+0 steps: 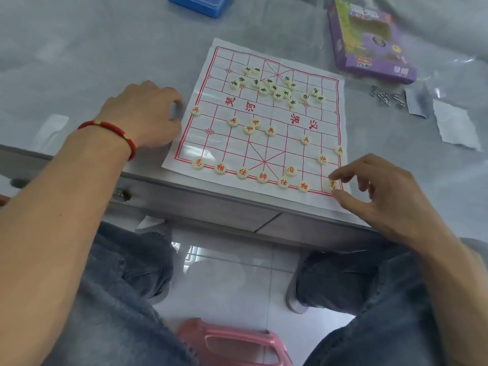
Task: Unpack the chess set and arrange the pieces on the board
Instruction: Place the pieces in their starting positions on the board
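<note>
A grey table under clear plastic sheeting, its metal edge facing the viewer; below it lay a glossy pale tiled floor and a pink stool.

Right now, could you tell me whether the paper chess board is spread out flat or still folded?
Spread out. The paper board lies open on the table, its whole red grid showing, with pieces on it.
</note>
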The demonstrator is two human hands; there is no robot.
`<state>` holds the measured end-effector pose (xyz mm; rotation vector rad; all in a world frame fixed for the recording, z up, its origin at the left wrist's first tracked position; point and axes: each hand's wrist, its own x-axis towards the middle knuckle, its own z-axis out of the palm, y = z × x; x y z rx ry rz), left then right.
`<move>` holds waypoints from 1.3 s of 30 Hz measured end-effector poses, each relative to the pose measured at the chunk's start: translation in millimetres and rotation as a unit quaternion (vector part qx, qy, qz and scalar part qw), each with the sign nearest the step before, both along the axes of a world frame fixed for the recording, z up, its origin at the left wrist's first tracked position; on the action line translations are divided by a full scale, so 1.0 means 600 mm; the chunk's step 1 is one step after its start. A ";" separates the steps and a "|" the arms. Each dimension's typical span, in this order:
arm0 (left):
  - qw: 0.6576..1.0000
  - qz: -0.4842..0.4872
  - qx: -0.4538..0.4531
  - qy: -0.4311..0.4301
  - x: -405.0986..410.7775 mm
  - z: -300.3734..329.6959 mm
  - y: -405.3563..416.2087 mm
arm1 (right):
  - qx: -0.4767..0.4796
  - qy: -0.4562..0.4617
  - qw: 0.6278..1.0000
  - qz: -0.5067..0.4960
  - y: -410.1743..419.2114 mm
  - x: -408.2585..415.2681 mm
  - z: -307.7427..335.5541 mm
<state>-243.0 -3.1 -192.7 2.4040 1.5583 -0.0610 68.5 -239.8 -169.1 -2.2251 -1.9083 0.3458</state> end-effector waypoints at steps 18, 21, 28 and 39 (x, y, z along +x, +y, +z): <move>1.000 0.015 0.018 -0.007 0.000 -0.003 -0.014 | -0.051 0.024 0.998 0.012 0.009 0.003 -0.026; 1.000 0.017 0.016 -0.005 0.000 -0.003 -0.015 | -0.038 0.016 0.999 0.015 0.009 -0.001 -0.024; 1.000 0.018 0.016 -0.006 -0.001 -0.003 -0.013 | -0.007 0.011 0.999 0.038 0.024 -0.028 -0.029; 1.000 0.024 0.019 -0.007 0.002 -0.004 -0.014 | -0.007 0.014 0.999 0.049 0.032 -0.030 -0.040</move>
